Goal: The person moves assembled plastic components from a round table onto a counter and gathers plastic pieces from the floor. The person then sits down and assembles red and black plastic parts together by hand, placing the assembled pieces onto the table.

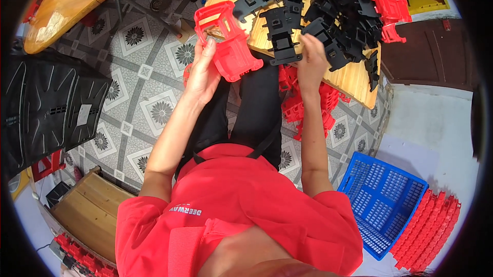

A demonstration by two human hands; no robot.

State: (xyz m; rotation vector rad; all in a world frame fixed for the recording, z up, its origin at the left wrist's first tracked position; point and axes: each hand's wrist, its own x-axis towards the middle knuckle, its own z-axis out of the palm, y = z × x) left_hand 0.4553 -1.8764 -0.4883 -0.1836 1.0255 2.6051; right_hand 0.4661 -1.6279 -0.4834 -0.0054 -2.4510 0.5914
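Observation:
My left hand is closed on the lower left side of a red plastic frame, a moulded part with openings, held up off the table's near edge. Its thumb lies on the frame's face. To the right, my right hand is over the table edge with its fingers curled. Whatever those fingers hold, if anything, is hidden. Close by lie a black plastic part on its left and a heap of similar black parts beyond it.
Red parts lie at the wooden table's far right; more red parts are below its edge. A blue crate stands lower right beside stacked red parts. Black crates are at left, near a wooden bench.

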